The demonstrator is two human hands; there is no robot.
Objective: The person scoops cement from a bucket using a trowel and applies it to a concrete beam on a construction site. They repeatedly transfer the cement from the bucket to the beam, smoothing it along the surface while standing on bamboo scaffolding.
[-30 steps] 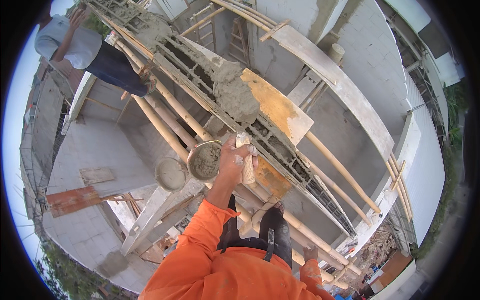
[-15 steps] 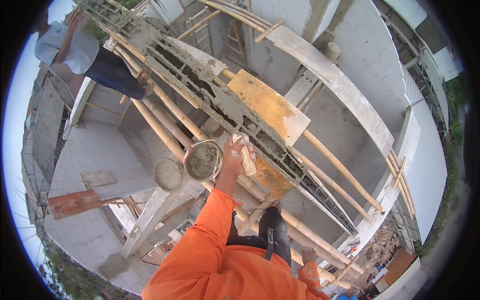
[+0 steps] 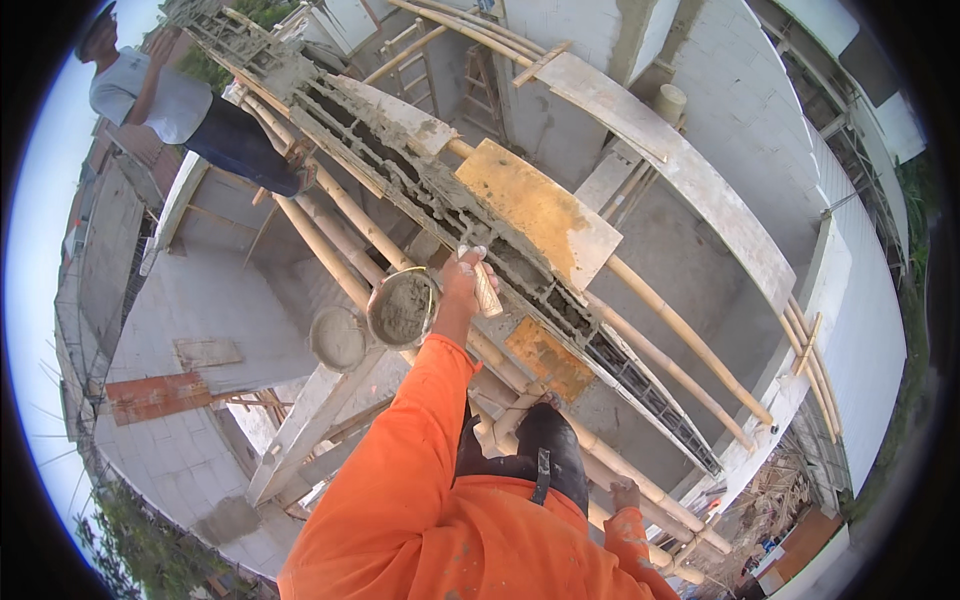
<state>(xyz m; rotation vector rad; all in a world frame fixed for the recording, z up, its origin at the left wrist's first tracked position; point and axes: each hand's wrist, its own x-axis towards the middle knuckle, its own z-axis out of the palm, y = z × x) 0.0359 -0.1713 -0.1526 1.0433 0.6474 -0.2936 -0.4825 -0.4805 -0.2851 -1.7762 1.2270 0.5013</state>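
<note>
My left hand (image 3: 462,283) is raised in front of me, closed around the wooden handle (image 3: 487,290) of a round metal scoop (image 3: 403,308) that holds grey wet mortar. The scoop hangs beside a long formwork trough (image 3: 400,150) with steel bars and fresh concrete in it. A yellow plywood board (image 3: 540,210) leans on the trough just beyond the hand. My right hand (image 3: 625,494), in an orange sleeve, rests low on a bamboo pole (image 3: 640,480); its grip is unclear.
Bamboo scaffold poles (image 3: 340,210) run diagonally under the trough, with a deep drop to grey floors below. A round grey pan (image 3: 338,338) sits left of the scoop. Another person (image 3: 170,100) stands at the trough's far left end. A ladder (image 3: 480,80) leans behind.
A heap of wet mortar that stood on the trough a second ago is gone from there. My left hand and the scoop stay at about the same spot; my view has tilted slightly.
</note>
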